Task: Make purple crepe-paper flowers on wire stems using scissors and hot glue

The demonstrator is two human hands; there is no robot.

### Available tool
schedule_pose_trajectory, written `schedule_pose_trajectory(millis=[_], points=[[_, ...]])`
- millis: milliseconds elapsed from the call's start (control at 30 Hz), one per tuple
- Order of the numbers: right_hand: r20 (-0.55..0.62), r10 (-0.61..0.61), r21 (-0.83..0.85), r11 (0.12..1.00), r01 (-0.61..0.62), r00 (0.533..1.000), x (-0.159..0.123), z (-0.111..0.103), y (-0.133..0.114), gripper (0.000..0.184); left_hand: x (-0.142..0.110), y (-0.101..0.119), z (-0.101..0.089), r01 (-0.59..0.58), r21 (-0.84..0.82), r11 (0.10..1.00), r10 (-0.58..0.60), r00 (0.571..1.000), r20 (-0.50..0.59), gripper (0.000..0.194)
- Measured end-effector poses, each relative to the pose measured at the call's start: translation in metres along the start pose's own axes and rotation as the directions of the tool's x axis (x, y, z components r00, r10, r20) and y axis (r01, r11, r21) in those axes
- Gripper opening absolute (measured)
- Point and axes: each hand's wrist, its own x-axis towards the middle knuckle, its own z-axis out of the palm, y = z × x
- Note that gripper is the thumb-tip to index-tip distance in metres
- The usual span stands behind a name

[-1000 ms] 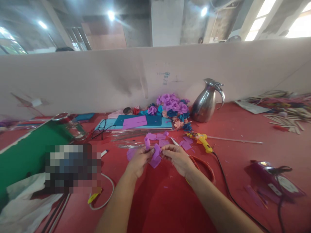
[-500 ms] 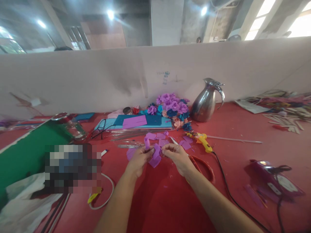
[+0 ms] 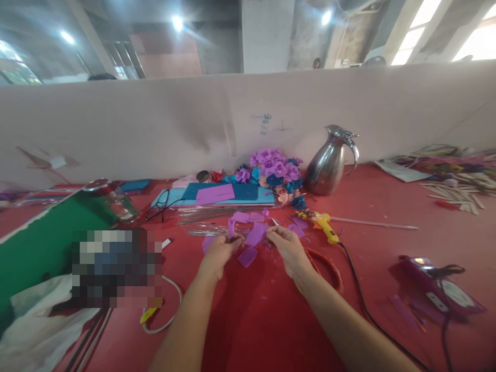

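Observation:
My left hand (image 3: pixel 219 251) and my right hand (image 3: pixel 285 245) are closed in pinches over the red table (image 3: pixel 271 320). Between them they stretch a purple paper petal (image 3: pixel 256 234), each hand gripping one end. A second purple piece (image 3: pixel 247 256) lies on the table just below it. More purple cut pieces (image 3: pixel 248 217) lie scattered just beyond my fingers. A bunch of finished purple, blue and pink paper flowers (image 3: pixel 276 173) sits by the wall behind them.
A yellow glue gun (image 3: pixel 324 227) with a black cord lies right of my hands, orange-handled scissors (image 3: pixel 325 263) under my right wrist. A steel jug (image 3: pixel 329 161) stands at the back. Blue and purple sheets (image 3: pixel 217 194), thin wires (image 3: pixel 203 215), a green sheet (image 3: pixel 42 237) and a purple device (image 3: pixel 437 289) surround me.
My hands have moved slightly apart and forward. The purple petal that was bunched between them is now pulled out flatter, and one purple piece lies on the table below.

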Motion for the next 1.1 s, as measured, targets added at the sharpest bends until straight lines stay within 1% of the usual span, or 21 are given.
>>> schedule_pose_trajectory(millis=[33, 100, 133, 167, 233, 300, 367, 500, 600, 733, 900, 1000, 1100], points=[[-0.020, -0.020, -0.025, 0.999, 0.020, 1.000, 0.001, -0.001, 0.001, 0.012, 0.001, -0.001, 0.000, -0.028, 0.050, 0.998, 0.030, 0.998, -0.047, 0.015], [-0.045, -0.099, -0.162, 0.983, 0.091, 0.994, 0.001, -0.003, 0.002, 0.006, 0.001, -0.002, 0.000, -0.073, 0.106, 0.992, 0.084, 0.991, -0.106, 0.014], [-0.040, -0.150, -0.253, 0.958, 0.135, 0.988, 0.000, -0.003, 0.002, 0.002, 0.000, -0.002, 0.001, -0.079, 0.099, 0.992, 0.089, 0.991, -0.100, 0.015], [-0.017, -0.195, -0.337, 0.925, 0.178, 0.981, -0.002, -0.003, 0.003, 0.002, -0.001, -0.003, 0.002, -0.072, 0.068, 0.995, 0.077, 0.995, -0.068, 0.018], [0.058, -0.240, -0.425, 0.873, 0.241, 0.969, -0.005, 0.000, 0.004, 0.006, -0.002, -0.003, 0.005, -0.032, -0.029, 0.999, 0.033, 0.999, 0.028, 0.027], [0.118, -0.227, -0.395, 0.883, 0.255, 0.967, -0.008, 0.004, 0.005, 0.008, -0.004, -0.003, 0.008, 0.002, -0.094, 0.996, 0.007, 0.996, 0.092, 0.036], [0.142, -0.202, -0.344, 0.908, 0.240, 0.969, -0.009, 0.007, 0.006, 0.009, -0.005, -0.003, 0.009, -0.004, -0.106, 0.994, 0.016, 0.994, 0.104, 0.039], [0.138, -0.160, -0.276, 0.942, 0.193, 0.977, -0.007, 0.009, 0.008, 0.013, -0.007, 0.000, 0.009, -0.041, -0.100, 0.994, 0.053, 0.991, 0.126, 0.029], [0.138, -0.164, -0.259, 0.946, 0.195, 0.977, -0.007, 0.009, 0.007, 0.015, -0.009, 0.001, 0.010, -0.036, -0.091, 0.995, 0.049, 0.988, 0.146, 0.025], [0.153, -0.160, -0.267, 0.943, 0.196, 0.975, -0.009, 0.009, 0.006, 0.017, -0.011, 0.003, 0.012, -0.024, -0.078, 0.997, 0.034, 0.991, 0.127, 0.022], [0.178, -0.148, -0.248, 0.950, 0.190, 0.973, -0.010, 0.009, 0.005, 0.017, -0.012, 0.006, 0.013, -0.065, -0.050, 0.997, 0.070, 0.994, 0.088, 0.011], [0.172, -0.130, -0.221, 0.961, 0.167, 0.976, -0.010, 0.009, 0.005, 0.017, -0.012, 0.006, 0.013, -0.072, -0.078, 0.994, 0.078, 0.994, 0.082, 0.010], [0.172, -0.124, -0.200, 0.967, 0.158, 0.977, -0.010, 0.008, 0.004, 0.016, -0.010, 0.005, 0.013, -0.054, -0.113, 0.992, 0.063, 0.995, 0.082, 0.012]])
